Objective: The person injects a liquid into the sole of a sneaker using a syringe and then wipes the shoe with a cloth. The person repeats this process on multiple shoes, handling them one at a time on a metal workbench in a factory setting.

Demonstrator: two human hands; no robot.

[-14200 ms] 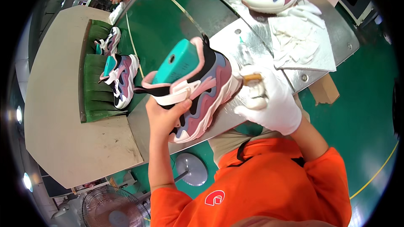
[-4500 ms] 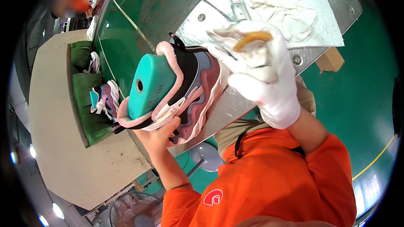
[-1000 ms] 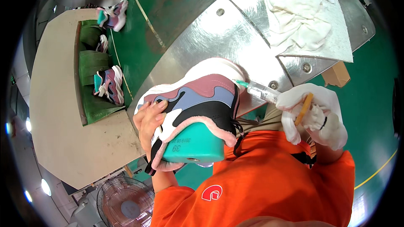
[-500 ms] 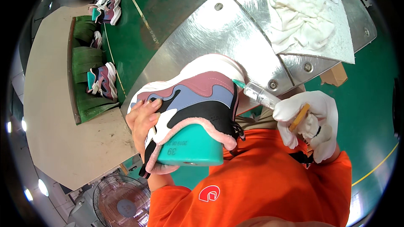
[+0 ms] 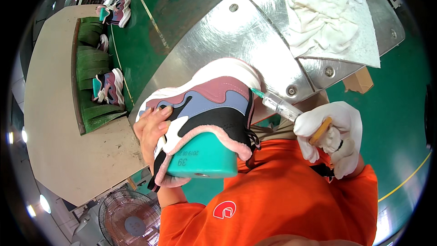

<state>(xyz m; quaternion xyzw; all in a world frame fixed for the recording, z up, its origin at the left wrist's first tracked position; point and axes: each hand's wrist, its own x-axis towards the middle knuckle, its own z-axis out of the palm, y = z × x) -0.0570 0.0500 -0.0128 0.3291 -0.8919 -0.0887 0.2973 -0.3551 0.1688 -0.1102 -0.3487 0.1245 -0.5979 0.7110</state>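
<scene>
Here the pink, blue and black sneaker (image 5: 207, 109) sits on a teal shoe last (image 5: 202, 159), held up close to the person's chest above the steel workbench (image 5: 227, 32), sole side turned away toward the bench. The bare left hand (image 5: 152, 132) clasps it from the left — fingers (image 5: 165, 111) curled over the upper, the palm under the heel end, so the shoe lies across the fingers rather than pinched between their tips. The thumb is hidden behind the shoe.

The white-gloved right hand (image 5: 332, 136) is closed around a clear syringe (image 5: 280, 105); its green needle tip touches the sneaker at the right edge of the upper, near the sole seam. An orange-tan plunger or handle shows between the gloved fingers, its far end covered by them.

On the bench beyond lies a crumpled white cloth (image 5: 325, 18), partly cut off at the top edge. To the left, a green conveyor (image 5: 150, 32) and green trays (image 5: 91, 86) carry more sneakers (image 5: 107, 86) — small and hard to make out. A floor fan (image 5: 129, 221) stands below.
</scene>
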